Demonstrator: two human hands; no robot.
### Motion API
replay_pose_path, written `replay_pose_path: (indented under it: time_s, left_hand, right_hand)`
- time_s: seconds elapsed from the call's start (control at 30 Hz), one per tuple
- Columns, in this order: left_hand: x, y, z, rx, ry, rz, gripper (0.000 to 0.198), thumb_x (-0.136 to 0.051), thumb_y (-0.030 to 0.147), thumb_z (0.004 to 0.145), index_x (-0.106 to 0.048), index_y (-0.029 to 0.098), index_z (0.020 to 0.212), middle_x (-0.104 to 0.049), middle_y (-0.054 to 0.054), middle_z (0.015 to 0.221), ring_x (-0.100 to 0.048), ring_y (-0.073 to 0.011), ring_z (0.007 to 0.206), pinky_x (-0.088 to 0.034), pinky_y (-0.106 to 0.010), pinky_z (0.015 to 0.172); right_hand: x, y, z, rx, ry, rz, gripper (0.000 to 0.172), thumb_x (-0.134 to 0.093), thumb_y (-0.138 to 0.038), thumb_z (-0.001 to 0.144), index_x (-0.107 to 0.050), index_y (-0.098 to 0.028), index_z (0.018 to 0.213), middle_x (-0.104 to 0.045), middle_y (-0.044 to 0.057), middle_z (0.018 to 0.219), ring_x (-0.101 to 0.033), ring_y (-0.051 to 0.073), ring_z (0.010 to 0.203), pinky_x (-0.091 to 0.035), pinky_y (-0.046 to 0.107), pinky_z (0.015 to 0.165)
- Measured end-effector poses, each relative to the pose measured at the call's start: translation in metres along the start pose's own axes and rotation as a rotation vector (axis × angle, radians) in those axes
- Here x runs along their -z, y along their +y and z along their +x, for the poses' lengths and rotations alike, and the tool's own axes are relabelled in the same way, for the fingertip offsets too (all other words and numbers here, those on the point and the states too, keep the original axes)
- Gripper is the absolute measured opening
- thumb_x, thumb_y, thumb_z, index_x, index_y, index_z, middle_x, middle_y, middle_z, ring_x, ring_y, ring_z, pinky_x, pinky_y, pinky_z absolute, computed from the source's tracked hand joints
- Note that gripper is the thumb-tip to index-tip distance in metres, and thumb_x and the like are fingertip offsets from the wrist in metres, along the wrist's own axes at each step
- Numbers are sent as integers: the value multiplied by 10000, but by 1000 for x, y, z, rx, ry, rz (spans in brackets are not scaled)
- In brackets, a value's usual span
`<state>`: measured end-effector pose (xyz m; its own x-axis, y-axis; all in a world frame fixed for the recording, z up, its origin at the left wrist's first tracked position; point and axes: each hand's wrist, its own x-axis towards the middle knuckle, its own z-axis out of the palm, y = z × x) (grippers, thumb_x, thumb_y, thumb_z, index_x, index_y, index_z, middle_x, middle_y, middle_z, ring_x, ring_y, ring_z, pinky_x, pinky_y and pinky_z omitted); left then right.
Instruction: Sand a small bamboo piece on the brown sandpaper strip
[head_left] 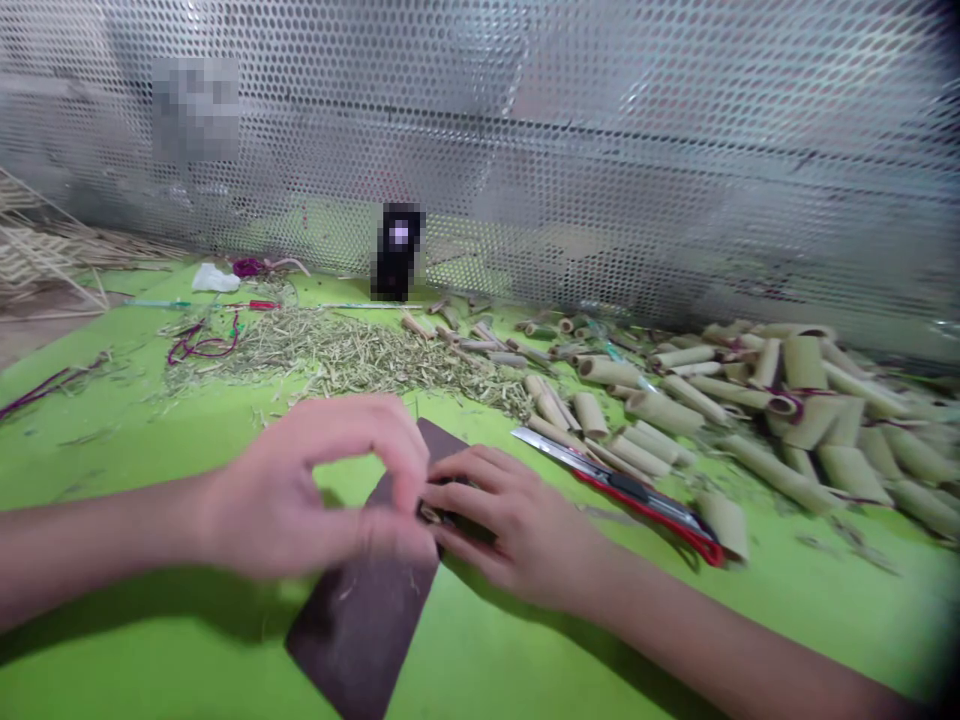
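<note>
My left hand (307, 490) and my right hand (502, 525) meet over a dark brown sheet (360, 625), probably sandpaper, lying tilted on a green mat (150, 470). Between their fingertips is a small reed piece (433, 513), partly hidden and blurred. Both hands seem to pinch it. To the right of my right hand lies a utility knife (626, 490) with a red handle and exposed steel blade. Beyond it spreads a heap of cut reed tubes (802, 400).
Fine reed shavings (337, 355) cover the mat's middle, with purple cords (202, 345) at their left. A white crumpled item (215, 279) and a dark upright object (397, 252) stand at the back, before a perforated metal screen (600, 130). Bundled reeds (37, 245) lie far left.
</note>
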<state>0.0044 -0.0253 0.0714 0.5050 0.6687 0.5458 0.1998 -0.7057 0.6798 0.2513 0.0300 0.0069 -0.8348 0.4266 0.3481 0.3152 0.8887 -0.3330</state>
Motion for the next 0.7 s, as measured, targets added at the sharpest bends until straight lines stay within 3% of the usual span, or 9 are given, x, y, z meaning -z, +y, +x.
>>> replay_pose_path:
  time_s: [0.1, 0.17, 0.23, 0.3, 0.37, 0.47, 0.63, 0.7]
  left_hand:
    - [2, -43, 2, 97, -65, 148, 279, -674, 400, 967, -684, 197, 776, -710, -2, 800, -655, -146, 757, -523, -274, 724]
    - [1, -69, 2, 128, -150, 258, 303, -605, 425, 1005, -744, 205, 849, -740, -20, 838, -668, -175, 806, -520, -328, 806]
    - [-1, -81, 0, 174, -305, 347, 330, -531, 451, 1038, -765, 220, 1017, -768, -46, 1011, -681, -216, 983, -486, -398, 970]
    - [-2, -82, -3, 235, -450, 402, 487, -578, 583, 980, -674, 232, 1303, -689, -74, 1325, -602, -276, 1249, -360, -473, 1155]
    - [-3, -76, -5, 291, -567, 429, 785, -615, 708, 895, -476, 248, 1516, -498, -78, 1553, -443, -317, 1439, -166, -526, 1262]
    - [-3, -70, -5, 344, -648, 456, 887, -577, 758, 883, -328, 288, 1592, -348, -53, 1641, -302, -320, 1528, 21, -552, 1280]
    - [0, -70, -3, 388, -710, 461, 971, -606, 793, 831, -290, 300, 1605, -262, -39, 1669, -215, -325, 1558, 67, -560, 1274]
    - [2, -70, -3, 401, -742, 446, 1066, -652, 804, 780, -219, 313, 1622, -203, -38, 1685, -176, -338, 1565, 63, -576, 1270]
  right_hand:
    - [2, -1, 0, 8, -39, 6, 234, -565, -274, 1002, -727, -190, 1149, -725, 114, 1133, -669, 242, 1018, -563, 413, 892]
    - [4, 0, 0, 12, -40, -3, 264, -536, -248, 1007, -725, -176, 1176, -718, 126, 1148, -674, 240, 1024, -570, 402, 880]
    - [5, 1, 0, 16, -25, -5, 258, -543, -240, 1000, -731, -169, 1163, -711, 132, 1138, -679, 235, 1004, -576, 388, 860]
    - [6, 1, 0, 9, -19, 9, 230, -576, -231, 982, -729, -165, 1140, -708, 128, 1116, -680, 226, 986, -579, 375, 861]
    - [5, -2, -1, -15, -26, 27, 209, -614, -225, 960, -716, -168, 1133, -711, 117, 1091, -680, 220, 974, -581, 370, 865]
    - [2, -12, -3, -88, 9, 51, 176, -637, -212, 946, -697, -167, 1105, -707, 109, 1058, -676, 210, 934, -587, 363, 834]
    - [-1, -20, -3, 59, -42, 149, 139, -632, -229, 975, -714, -155, 1059, -713, 88, 1000, -669, 178, 870, -572, 308, 789]
    - [0, -17, -2, -12, 21, 97, 115, -633, -201, 970, -719, -155, 1030, -711, 90, 989, -671, 184, 879, -568, 324, 801]
